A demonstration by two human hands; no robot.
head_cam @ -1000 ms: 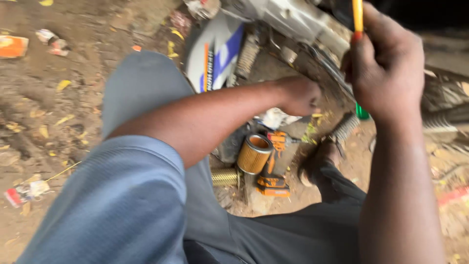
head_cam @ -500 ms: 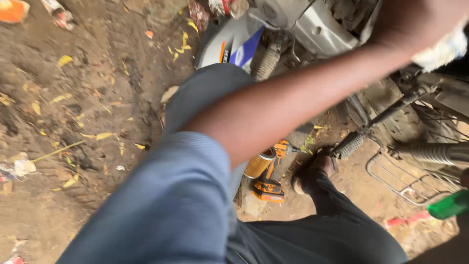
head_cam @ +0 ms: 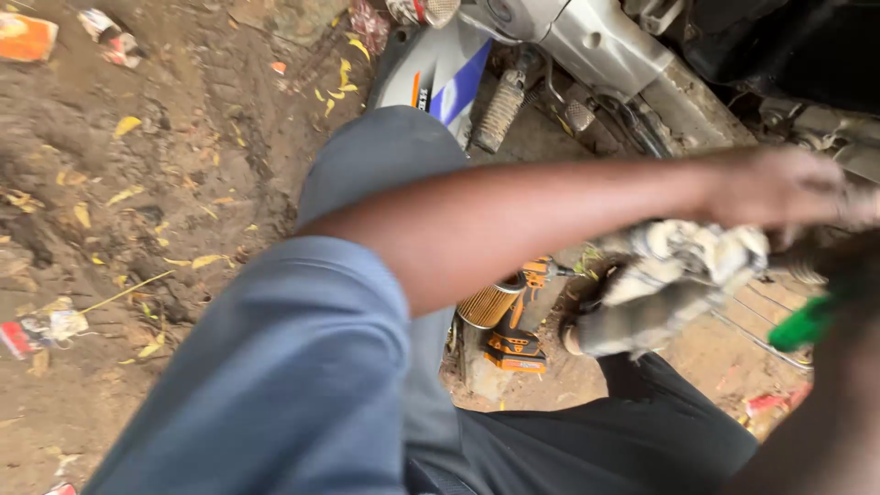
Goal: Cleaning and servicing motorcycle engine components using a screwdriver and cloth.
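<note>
My left arm in a blue sleeve reaches across the view to the right. My left hand (head_cam: 779, 188) is blurred and closed on a dirty white rag (head_cam: 678, 275) that hangs beneath it, beside the lower part of a motorcycle (head_cam: 596, 46). My right hand (head_cam: 848, 385) is a dark blur at the right edge. It holds a tool of which only the green handle (head_cam: 805, 321) shows, just right of the rag.
My bent knee in grey trousers (head_cam: 385, 165) fills the middle. Below the arm lie a gold cylindrical filter (head_cam: 490, 304) and an orange power tool (head_cam: 513, 346). A blue-and-white panel (head_cam: 440, 78) and a footpeg (head_cam: 500, 110) are above. Litter and leaves dot the dirt ground (head_cam: 137, 183).
My left hand took up the rag, rose to the top right, then came down to mid right. My right hand with the green-handled tool dropped from the top to the lower right.
</note>
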